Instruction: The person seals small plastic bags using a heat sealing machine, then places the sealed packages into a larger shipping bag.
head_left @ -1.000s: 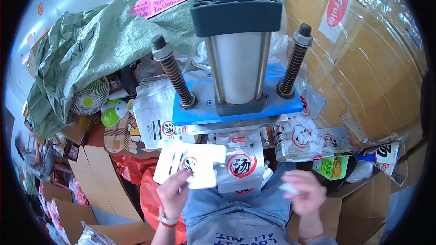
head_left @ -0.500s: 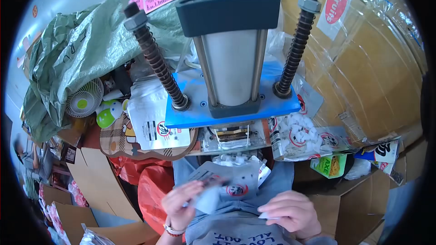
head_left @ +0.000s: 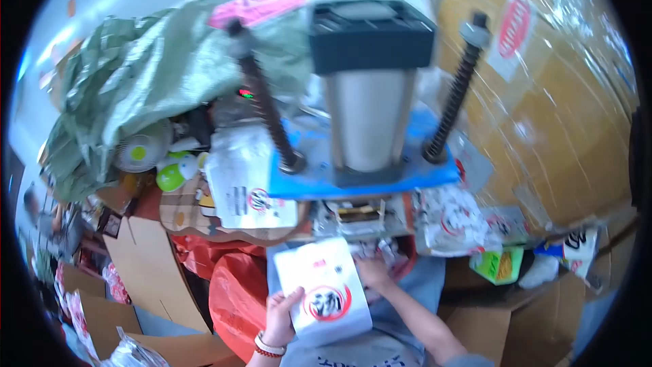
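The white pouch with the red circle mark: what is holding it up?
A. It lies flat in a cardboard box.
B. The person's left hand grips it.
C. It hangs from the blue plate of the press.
B: the left hand has its fingers on the lower left edge of the white pouch, holding it up over the lap, while the right hand is just behind its right edge.

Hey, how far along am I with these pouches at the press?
Seemingly done: pouches lie left of the press, more in a heap on its right. In hand: the left hand grips a white pouch; the right hand reaches behind it. Left: that pouch is not yet under the press.
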{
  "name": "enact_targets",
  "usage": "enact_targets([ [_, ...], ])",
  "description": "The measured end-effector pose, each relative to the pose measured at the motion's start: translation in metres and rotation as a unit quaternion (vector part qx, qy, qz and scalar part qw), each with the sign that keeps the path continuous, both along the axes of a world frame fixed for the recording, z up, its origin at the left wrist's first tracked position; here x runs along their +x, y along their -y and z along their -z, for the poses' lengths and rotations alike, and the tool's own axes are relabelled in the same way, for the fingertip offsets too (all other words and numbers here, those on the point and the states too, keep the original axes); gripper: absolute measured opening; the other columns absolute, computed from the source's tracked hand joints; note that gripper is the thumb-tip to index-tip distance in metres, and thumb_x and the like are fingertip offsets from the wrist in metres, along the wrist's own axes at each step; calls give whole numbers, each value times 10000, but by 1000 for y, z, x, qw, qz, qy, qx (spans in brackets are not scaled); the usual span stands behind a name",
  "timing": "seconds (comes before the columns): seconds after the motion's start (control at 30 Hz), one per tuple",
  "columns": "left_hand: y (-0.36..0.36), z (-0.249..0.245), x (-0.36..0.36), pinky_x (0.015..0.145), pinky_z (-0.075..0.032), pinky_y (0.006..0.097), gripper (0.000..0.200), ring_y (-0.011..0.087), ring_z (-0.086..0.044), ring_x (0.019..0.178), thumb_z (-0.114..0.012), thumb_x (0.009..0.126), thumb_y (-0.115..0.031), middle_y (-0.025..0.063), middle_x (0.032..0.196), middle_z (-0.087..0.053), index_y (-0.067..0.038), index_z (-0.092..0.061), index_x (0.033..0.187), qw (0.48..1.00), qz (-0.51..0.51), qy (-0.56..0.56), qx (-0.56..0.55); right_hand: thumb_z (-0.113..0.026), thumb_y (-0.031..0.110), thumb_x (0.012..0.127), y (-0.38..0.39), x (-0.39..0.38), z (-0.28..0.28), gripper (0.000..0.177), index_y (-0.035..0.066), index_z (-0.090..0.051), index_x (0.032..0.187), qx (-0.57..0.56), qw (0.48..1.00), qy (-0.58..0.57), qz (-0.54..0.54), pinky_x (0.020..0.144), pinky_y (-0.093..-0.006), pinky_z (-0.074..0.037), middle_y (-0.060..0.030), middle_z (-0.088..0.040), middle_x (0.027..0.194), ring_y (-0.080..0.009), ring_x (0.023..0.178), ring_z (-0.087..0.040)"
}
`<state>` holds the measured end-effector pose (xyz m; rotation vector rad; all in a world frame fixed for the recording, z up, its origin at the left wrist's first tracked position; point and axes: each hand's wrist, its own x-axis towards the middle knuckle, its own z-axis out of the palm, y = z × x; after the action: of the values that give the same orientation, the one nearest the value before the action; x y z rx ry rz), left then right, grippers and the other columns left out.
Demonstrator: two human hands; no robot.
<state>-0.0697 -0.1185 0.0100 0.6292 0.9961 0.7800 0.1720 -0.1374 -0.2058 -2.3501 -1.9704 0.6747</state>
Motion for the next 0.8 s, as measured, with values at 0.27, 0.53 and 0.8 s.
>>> enact_targets([
  [0.27,-9,14,2,779,-557,291,142,161,-703,878,-660,920,-97,73,960,-738,2,-740,983,986,111,-70,100,-792,11,700,99,9,-223,263,16,-716,952,418,833,-335,140,715,-301,-519,-105,-689,919,-228,800,-649],
  [0.53,-14,-50,23,785,-587,310,384,210,-712,954,-677,692,72,22,1016,-741,-94,-742,1033,640,128,-292,699,-872,104,611,83,-4,-281,312,73,-743,893,532,829,-131,-115,648,-301,-530,-40,-702,919,-194,792,-645],
  [0.8,-14,-16,36,821,-574,321,336,240,-720,924,-626,723,105,79,1002,-743,-43,-742,1000,785,233,-189,542,-862,66,649,84,-3,-290,336,49,-725,955,502,849,-152,-56,696,-307,-544,-63,-706,966,-227,796,-649],
])
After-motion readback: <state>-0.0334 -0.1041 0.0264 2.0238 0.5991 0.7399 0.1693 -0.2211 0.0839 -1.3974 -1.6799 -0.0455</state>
